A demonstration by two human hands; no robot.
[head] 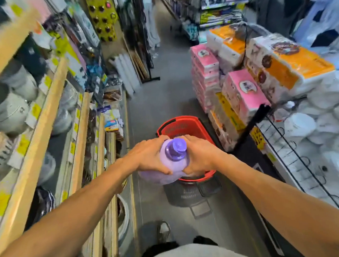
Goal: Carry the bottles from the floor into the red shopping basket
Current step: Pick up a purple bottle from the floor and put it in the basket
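A narrow shop aisle runs ahead over a grey floor (159, 101). On the left stand shelves (46, 119) with pale wooden edges and yellow price tags, holding round tubs and bins. On the right are stacked pink tissue packs (243, 93) and orange-and-white packs (291, 69), with white plates (300, 123) piled on a wire rack beside them.

The red shopping basket (184, 119) sits in the middle of the aisle, on top of a dark grey basket (186, 194). Most of its inside is hidden, so its contents cannot be told.

The person holds a lilac bottle (172, 163) with a purple cap (175, 148) in the air over the near rim of the red basket. The left hand (148, 155) and right hand (199, 154) clasp its shoulders from either side, fingers curled round it.
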